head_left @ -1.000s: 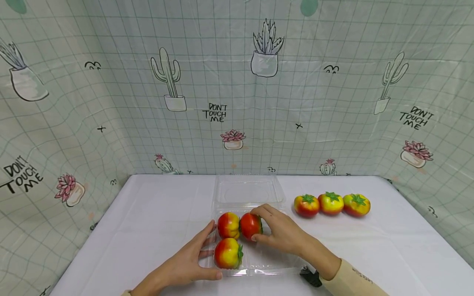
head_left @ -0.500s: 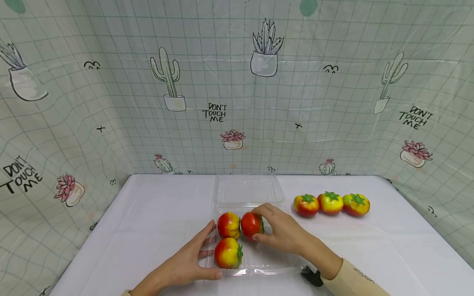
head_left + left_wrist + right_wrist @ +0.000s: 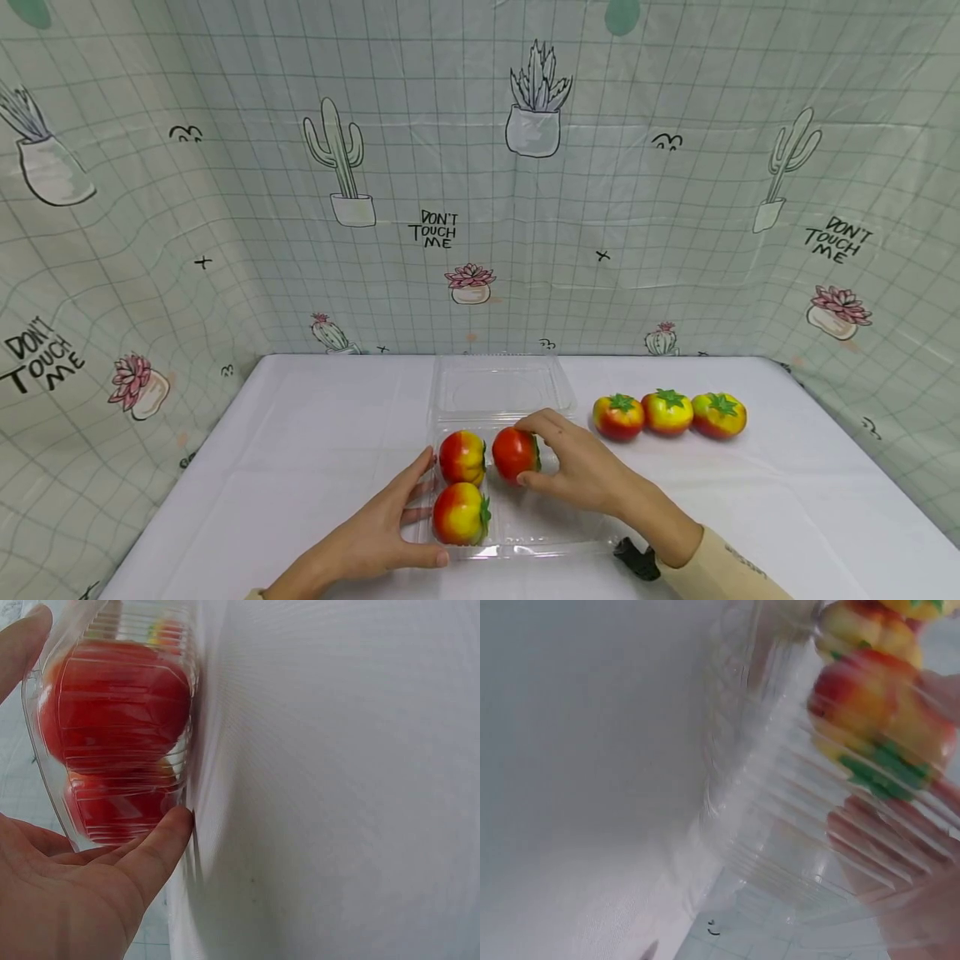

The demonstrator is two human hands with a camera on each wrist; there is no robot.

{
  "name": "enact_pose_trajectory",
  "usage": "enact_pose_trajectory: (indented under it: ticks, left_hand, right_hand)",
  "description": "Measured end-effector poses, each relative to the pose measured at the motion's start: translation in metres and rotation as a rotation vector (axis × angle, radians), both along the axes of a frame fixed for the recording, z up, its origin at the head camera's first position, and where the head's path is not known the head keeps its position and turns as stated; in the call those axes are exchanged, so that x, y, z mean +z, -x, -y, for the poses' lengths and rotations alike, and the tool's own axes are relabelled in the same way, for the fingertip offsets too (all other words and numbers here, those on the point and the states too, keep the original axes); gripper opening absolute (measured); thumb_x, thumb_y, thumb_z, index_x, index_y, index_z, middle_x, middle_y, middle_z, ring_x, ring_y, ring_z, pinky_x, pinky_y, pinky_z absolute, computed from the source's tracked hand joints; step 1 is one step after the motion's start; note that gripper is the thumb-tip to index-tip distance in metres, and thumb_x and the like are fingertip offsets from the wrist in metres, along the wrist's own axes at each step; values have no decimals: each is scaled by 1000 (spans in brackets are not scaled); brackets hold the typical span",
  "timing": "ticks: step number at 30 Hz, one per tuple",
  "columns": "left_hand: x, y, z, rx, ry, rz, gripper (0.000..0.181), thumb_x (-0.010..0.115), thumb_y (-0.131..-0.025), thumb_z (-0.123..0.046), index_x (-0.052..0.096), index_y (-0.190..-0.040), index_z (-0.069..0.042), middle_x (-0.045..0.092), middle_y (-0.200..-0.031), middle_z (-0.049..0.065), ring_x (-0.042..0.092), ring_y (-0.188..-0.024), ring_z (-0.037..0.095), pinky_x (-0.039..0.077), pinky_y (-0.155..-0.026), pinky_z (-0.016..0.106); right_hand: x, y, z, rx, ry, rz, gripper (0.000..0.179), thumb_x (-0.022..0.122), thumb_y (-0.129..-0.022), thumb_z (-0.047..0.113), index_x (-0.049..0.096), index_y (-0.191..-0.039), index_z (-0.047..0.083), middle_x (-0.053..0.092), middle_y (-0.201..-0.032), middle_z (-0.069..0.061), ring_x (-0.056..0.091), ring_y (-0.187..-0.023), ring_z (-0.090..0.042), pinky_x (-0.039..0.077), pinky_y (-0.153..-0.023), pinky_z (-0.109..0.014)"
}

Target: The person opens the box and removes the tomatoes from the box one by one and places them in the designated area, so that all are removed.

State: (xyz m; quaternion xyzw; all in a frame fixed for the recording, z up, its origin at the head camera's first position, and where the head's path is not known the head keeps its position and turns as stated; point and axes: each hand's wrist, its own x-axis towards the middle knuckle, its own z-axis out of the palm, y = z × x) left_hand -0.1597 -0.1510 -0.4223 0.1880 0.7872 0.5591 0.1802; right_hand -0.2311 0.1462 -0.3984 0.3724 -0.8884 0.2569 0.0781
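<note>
In the head view, my right hand [image 3: 581,467] grips a red and yellow tomato [image 3: 513,456], fingers over its top and thumb at its near side. This tomato is over the clear plastic box [image 3: 555,521], its green leaves facing my palm. Two more tomatoes, one far [image 3: 461,457] and one near [image 3: 459,514], sit in the box's left part. My left hand [image 3: 375,521] rests against the box's left side, fingers spread and thumb at the front corner. Through the ribbed wall in the left wrist view, red tomatoes [image 3: 120,705] show beside the left fingers [image 3: 161,847].
The box's clear lid [image 3: 502,387] lies folded back behind it. To the right, three tomatoes [image 3: 667,412] stand in a row on the white tablecloth [image 3: 315,425]. A black strap [image 3: 636,560] is at the right wrist. A patterned curtain [image 3: 487,183] encloses the back and sides.
My right hand has shifted slightly right with the tomato, widening the gap between it and the far left tomato. The left hand stays in place.
</note>
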Motion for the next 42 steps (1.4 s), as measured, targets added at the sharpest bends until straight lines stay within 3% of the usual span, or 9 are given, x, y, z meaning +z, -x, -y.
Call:
enact_pose_trajectory:
  ticks: [15,33,42]
  left_hand:
    - [0,-1,0,-4,0,6,111,81,-77,-27,3,-155,-13,10,-159,14,29,-139,35,44,-99,27]
    - [-1,0,1,-4,1,-14,111,81,-77,-27,3,-154,-11,9,-159,14,29,-139,36,44,-100,28]
    - [-1,0,1,-9,-7,-20,111,81,-77,-26,2,-154,-11,8,-159,14,28,-139,36,43,-100,27]
  right_hand:
    - [4,-3,-8,-36,44,36,50,78,-79,29,53,-123,26,51,-121,17,53,-105,-5,52,-90,-32]
    - [7,-7,-17,-8,132,39,51,79,-77,19,54,-121,23,49,-119,15,52,-106,-5,54,-90,-35]
    - [10,-10,-25,-33,186,6,53,80,-74,13,54,-119,23,50,-118,15,52,-106,-6,54,-85,-24]
